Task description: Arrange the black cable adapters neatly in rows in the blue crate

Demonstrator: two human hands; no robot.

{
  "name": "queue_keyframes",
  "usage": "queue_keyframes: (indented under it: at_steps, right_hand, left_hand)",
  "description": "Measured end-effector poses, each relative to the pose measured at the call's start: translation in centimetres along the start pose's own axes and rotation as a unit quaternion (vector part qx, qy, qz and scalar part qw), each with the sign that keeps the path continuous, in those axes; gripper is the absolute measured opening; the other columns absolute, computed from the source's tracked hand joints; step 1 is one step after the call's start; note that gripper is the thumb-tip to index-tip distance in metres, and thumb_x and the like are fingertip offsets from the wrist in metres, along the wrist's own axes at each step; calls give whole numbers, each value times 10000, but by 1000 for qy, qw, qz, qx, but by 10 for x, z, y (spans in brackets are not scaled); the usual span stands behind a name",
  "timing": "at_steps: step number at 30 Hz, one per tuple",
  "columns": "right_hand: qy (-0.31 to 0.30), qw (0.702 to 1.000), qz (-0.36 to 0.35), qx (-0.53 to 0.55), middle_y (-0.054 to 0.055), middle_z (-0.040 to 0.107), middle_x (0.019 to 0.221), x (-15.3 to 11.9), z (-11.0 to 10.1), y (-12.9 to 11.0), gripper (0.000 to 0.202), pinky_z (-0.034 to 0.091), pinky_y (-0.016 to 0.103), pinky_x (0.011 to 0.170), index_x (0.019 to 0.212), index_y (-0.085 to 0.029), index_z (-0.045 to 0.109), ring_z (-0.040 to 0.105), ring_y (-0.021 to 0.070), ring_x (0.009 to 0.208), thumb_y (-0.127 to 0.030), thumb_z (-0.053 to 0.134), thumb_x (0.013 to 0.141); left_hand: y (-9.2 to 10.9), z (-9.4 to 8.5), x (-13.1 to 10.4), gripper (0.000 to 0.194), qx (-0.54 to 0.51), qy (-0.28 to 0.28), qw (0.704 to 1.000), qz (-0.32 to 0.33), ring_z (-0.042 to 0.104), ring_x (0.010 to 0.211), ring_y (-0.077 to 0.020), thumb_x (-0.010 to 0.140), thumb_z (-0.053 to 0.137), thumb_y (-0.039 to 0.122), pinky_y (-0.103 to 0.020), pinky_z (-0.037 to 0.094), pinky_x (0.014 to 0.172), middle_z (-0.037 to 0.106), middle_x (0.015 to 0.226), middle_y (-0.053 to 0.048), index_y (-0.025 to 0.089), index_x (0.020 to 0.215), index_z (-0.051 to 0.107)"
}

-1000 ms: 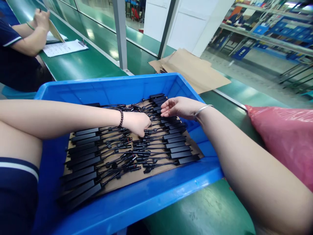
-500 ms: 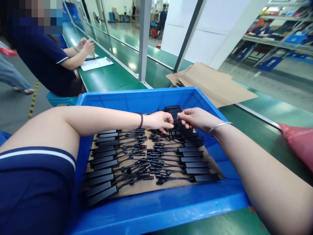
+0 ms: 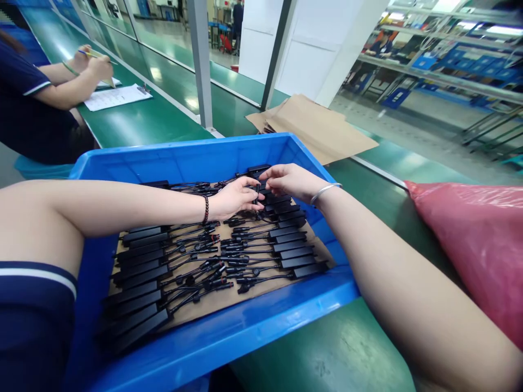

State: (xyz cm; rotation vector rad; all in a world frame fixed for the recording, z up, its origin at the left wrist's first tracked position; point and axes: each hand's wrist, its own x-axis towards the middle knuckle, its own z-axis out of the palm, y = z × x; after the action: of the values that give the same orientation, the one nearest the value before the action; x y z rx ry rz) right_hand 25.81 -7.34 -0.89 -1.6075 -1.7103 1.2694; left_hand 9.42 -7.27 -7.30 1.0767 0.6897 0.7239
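Observation:
Inside a blue plastic bin point(image 3: 183, 149), two rows of flat black boxes with cables lie on brown paper point(image 3: 186, 314). My left hand point(image 3: 237, 198) reaches over the far right part of the bin, its thumb and fingers closed around a thin black cable point(image 3: 257, 193). Just right of it, my right hand point(image 3: 288, 181) has its fingers curled together above the right-hand row of black boxes point(image 3: 297, 249); what they hold is hidden. The left-hand row of black boxes point(image 3: 141, 265) lies under and in front of my left forearm, cable ends pointing to the middle.
Brown paper sheets point(image 3: 314, 128) are stacked behind the bin on the green bench point(image 3: 327, 348). A red plastic bag point(image 3: 469, 239) bulges at the right. At the left, a co-worker's hands point(image 3: 96, 65) are above a clipboard point(image 3: 116, 97). A metal post point(image 3: 200, 65) rises behind the bin.
The view has swung right, so the bin sits further left and more of the red bag shows. My left hand's fingers have stretched out further around the cable, close to my right hand.

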Motion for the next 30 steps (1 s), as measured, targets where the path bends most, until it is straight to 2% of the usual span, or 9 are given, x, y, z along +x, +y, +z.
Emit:
queue_keyframes:
  at_steps: [4, 10, 15, 23, 30]
  right_hand:
    - [-9, 999, -15, 27, 30, 635, 706, 0, 0, 2, 150, 499, 208, 579, 814, -140, 533, 570, 89, 565, -40, 569, 708]
    - [-44, 998, -28, -32, 31, 650, 688, 4, 6, 4, 74, 510, 207, 557, 759, -152, 547, 595, 107, 571, -97, 581, 722]
    - [-47, 993, -44, -96, 34, 655, 691, 4, 8, 5, 55, 505, 197, 540, 766, -159, 564, 611, 121, 601, -149, 592, 719]
    - [-46, 990, -25, -133, 41, 647, 626, 2, 8, 2, 51, 498, 194, 508, 705, -149, 575, 613, 136, 579, -177, 617, 697]
    - [-65, 986, 24, -152, 63, 653, 642, 3, 11, 2, 69, 495, 223, 504, 617, -147, 575, 608, 155, 561, -114, 569, 677]
  left_hand:
    - [-3, -1, 1, 286, -6, 19, 1000, 4, 628, 687, -108, 762, 522, 16, -312, 510, 740, 618, 790, -48, 136, 1012, 452]
    - [-6, -3, 5, 182, -41, 24, 999, -1, 618, 716, -96, 784, 514, 33, -274, 495, 753, 611, 873, -77, 79, 958, 538]
    - [-7, -4, 5, 111, -23, 41, 999, -6, 600, 655, -85, 774, 535, 35, -246, 496, 673, 598, 738, -40, 77, 877, 538]
    - [-5, -3, 3, 63, 5, 59, 998, -19, 572, 623, -70, 747, 599, 102, -233, 478, 644, 583, 716, -37, 64, 786, 566]
    - [-9, -7, 6, 112, 43, 29, 999, -15, 564, 611, -74, 693, 650, 134, -229, 452, 627, 592, 717, -23, 83, 782, 605]
